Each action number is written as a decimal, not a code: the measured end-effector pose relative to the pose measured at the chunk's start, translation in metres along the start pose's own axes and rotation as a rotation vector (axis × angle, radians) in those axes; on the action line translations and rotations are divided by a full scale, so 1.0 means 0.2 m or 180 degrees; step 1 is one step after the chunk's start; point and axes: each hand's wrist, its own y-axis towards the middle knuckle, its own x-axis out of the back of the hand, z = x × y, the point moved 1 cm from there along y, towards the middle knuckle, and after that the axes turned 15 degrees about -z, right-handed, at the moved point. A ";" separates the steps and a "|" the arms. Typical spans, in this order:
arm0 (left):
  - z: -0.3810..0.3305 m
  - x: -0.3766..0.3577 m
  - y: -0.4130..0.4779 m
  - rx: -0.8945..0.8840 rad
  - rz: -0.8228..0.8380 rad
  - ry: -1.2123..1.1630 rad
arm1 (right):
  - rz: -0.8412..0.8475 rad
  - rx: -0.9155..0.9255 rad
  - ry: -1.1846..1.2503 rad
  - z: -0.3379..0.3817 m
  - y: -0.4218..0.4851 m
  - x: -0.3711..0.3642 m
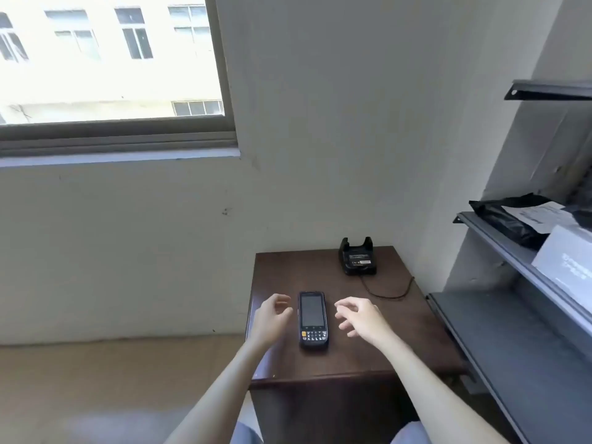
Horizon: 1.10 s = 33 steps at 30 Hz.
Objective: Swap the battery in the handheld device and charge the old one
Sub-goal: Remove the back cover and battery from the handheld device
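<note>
A black handheld device (312, 319) with a dark screen and a small keypad lies face up on a dark brown table (352, 357). My left hand (272, 318) hovers just left of it, fingers curled and apart, holding nothing. My right hand (360, 317) hovers just to its right, fingers spread, also empty. Neither hand touches the device. A black charging cradle (357, 258) stands at the table's back edge, with what looks like a battery in it. Its thin cable (389, 291) loops to the right.
A grey metal shelf unit (519, 331) stands close on the right, with a black bag (509, 219) and a grey box (567, 261) on its upper shelf. The wall is right behind the table. A window (109, 59) is at the upper left.
</note>
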 end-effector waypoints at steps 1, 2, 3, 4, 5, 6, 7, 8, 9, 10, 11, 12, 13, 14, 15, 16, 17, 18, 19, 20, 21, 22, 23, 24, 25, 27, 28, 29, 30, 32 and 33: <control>0.03 -0.02 0.02 0.0040 -0.0021 -0.0027 | -0.0003 -0.0015 0.0004 -0.02 0.02 -0.02; 0.03 -0.03 0.03 0.0066 0.0016 -0.0032 | -0.0006 -0.0061 -0.0005 -0.02 0.02 -0.03; 0.05 -0.04 0.03 0.0060 0.0057 -0.0030 | 0.0020 -0.0064 -0.0002 -0.04 0.03 -0.05; 0.04 -0.05 0.02 0.0115 0.0087 -0.0015 | 0.0025 -0.0105 0.0010 -0.05 0.04 -0.07; 0.04 -0.06 0.03 0.0110 0.0096 -0.0023 | 0.0035 -0.0132 0.0033 -0.07 0.06 -0.09; 0.04 -0.07 0.03 0.0136 0.0106 -0.0008 | 0.0033 -0.0167 0.0061 -0.08 0.07 -0.11; 0.05 -0.08 0.04 0.0149 0.0120 -0.0014 | 0.0037 -0.0198 0.0101 -0.09 0.09 -0.13; 0.04 -0.09 0.04 0.0171 0.0146 -0.0033 | 0.0053 -0.0250 0.0135 -0.10 0.11 -0.14; 0.05 -0.10 0.04 0.0206 0.0176 -0.0097 | 0.0061 -0.0314 0.0164 -0.11 0.13 -0.16; 0.07 -0.12 0.05 0.0281 0.0201 -0.0194 | 0.0073 -0.0364 0.0192 -0.12 0.15 -0.17; 0.08 -0.13 0.05 0.0366 0.0236 -0.0299 | 0.0093 -0.0408 0.0222 -0.13 0.16 -0.19; 0.08 -0.15 0.05 0.0453 0.0274 -0.0374 | 0.0128 -0.0440 0.0252 -0.14 0.18 -0.21; 0.08 -0.16 0.05 0.0509 0.0300 -0.0443 | 0.0140 -0.0470 0.0289 -0.15 0.18 -0.22; 0.08 -0.17 0.05 0.0537 0.0333 -0.0479 | 0.0144 -0.0511 0.0351 -0.15 0.19 -0.24; 0.08 -0.18 0.06 0.0549 0.0357 -0.0498 | 0.0147 -0.0566 0.0429 -0.16 0.19 -0.25; 0.08 -0.19 0.06 0.0529 0.0372 -0.0461 | 0.0142 -0.0631 0.0520 -0.16 0.19 -0.25; 0.08 -0.20 0.06 0.0494 0.0383 -0.0420 | 0.0147 -0.0693 0.0612 -0.16 0.19 -0.26; 0.09 -0.20 0.07 0.0487 0.0395 -0.0381 | 0.0177 -0.0733 0.0684 -0.16 0.19 -0.26; 0.09 -0.21 0.07 0.0503 0.0401 -0.0381 | 0.0208 -0.0738 0.0726 -0.16 0.19 -0.26; 0.08 -0.21 0.07 0.0542 0.0422 -0.0400 | 0.0243 -0.0719 0.0748 -0.16 0.18 -0.26; 0.09 -0.21 0.08 0.0583 0.0438 -0.0419 | 0.0244 -0.0687 0.0756 -0.17 0.18 -0.27; 0.09 -0.22 0.08 0.0645 0.0458 -0.0438 | 0.0215 -0.0663 0.0767 -0.17 0.18 -0.27; 0.08 -0.22 0.08 0.0724 0.0484 -0.0474 | 0.0155 -0.0640 0.0783 -0.17 0.18 -0.28; 0.09 -0.22 0.09 0.0849 0.0503 -0.0537 | 0.0076 -0.0631 0.0814 -0.17 0.18 -0.28; 0.10 -0.22 0.10 0.0969 0.0515 -0.0594 | -0.0004 -0.0637 0.0869 -0.17 0.18 -0.29; 0.11 -0.23 0.12 0.1122 0.0509 -0.0681 | -0.0114 -0.0676 0.1003 -0.16 0.17 -0.30; 0.12 -0.24 0.12 0.1134 0.0488 -0.0711 | -0.0131 -0.0684 0.1071 -0.15 0.16 -0.31; 0.11 -0.23 0.12 0.1129 0.0479 -0.0697 | -0.0139 -0.0681 0.1123 -0.14 0.15 -0.31; 0.09 -0.23 0.11 0.1117 0.0466 -0.0693 | -0.0138 -0.0671 0.1187 -0.12 0.14 -0.31; 0.06 -0.21 0.09 0.1080 0.0451 -0.0758 | -0.0134 -0.0629 0.1309 -0.09 0.11 -0.31; 0.04 -0.21 0.08 0.1049 0.0429 -0.0804 | -0.0125 -0.0606 0.1379 -0.08 0.10 -0.31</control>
